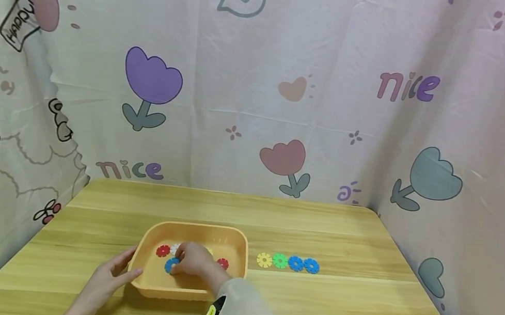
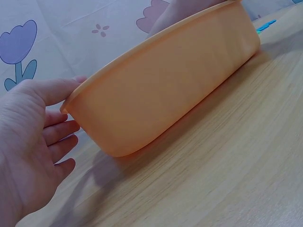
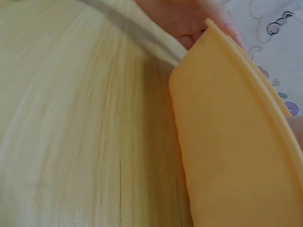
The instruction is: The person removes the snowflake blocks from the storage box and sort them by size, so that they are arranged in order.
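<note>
An orange plastic basin [image 1: 185, 294] stands on the wooden table. My left hand [image 1: 106, 278] holds its left end; in the left wrist view, the thumb [image 2: 61, 90] lies over the rim and the other fingers are outside the wall. Inside the basin, my right hand [image 1: 196, 260] pinches a blue notched disc [image 1: 170, 265] between thumb and fingertips. Near that hand lie a red notched disc [image 1: 163, 251], a partly covered white disc [image 1: 174, 248] and another red disc [image 1: 223, 263]. A yellow disc [image 1: 210, 251] shows only a sliver behind the hand. The right wrist view shows the basin's outer wall [image 3: 227, 127], hiding the right fingers.
Right of the basin, a row on the table holds a yellow disc [image 1: 264, 260], a green disc [image 1: 280, 260], a blue disc [image 1: 296, 264] and another blue disc [image 1: 312, 266]. A printed curtain [image 1: 242, 83] hangs behind the table [image 1: 347, 314] and at its sides.
</note>
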Motion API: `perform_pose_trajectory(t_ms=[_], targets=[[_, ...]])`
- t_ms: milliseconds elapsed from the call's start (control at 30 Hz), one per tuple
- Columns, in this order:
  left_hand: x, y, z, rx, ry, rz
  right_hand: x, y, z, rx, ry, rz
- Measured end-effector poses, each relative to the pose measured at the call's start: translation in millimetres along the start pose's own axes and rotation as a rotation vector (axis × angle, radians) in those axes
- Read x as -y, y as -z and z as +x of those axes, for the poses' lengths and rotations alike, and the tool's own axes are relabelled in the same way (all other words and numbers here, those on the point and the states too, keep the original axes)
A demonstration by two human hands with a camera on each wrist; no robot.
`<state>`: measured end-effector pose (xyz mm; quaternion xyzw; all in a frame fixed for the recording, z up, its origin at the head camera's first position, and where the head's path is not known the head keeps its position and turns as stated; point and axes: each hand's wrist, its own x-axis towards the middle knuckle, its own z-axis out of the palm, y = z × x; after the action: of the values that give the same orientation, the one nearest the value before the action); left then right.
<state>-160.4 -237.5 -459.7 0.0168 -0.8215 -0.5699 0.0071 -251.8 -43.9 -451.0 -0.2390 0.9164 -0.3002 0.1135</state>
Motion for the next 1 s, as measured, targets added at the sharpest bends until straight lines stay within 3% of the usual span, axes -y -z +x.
perform_pose_trajectory(t_ms=[200,533,600,833,1000], targets=[[0.1,0.5,0.0,-0.002,-0.001,0.011,4,0,-1.0,0.015,0.003,-0.102],[-1.6,0.6,-0.5,0.004,0.003,0.001,2,7,-4.0,0.047,0.028,-0.096],[-1.6,0.5,-0.2,0.004,0.010,0.004,0,10,-5.0,0.057,0.043,-0.044],[-0.5,1.4,0.4,0.008,0.017,0.013,-16,23,-6.4,0.139,0.073,0.343],[0.2,1.4,0.3,0.012,0.013,-0.013,-25,34,-8.3,0.134,0.069,0.431]])
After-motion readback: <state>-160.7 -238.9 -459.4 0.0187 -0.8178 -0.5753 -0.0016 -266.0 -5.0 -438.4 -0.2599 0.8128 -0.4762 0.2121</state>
